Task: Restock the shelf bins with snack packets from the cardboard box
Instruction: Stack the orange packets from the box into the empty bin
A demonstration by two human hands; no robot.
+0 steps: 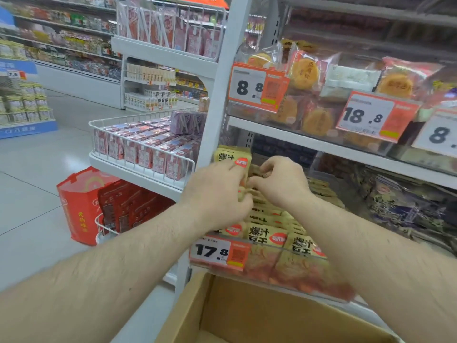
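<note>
Presently both hands work over the bin (291, 276) of yellow packets (268, 235). Left hand (217, 191) grips an upright packet (232, 158) at the bin's back left corner, fingers curled round it. Right hand (280, 180) has fingertips bunched, pinching packet tops mid-bin. Box (247, 313) sits open below, its interior mostly unseen.
</note>
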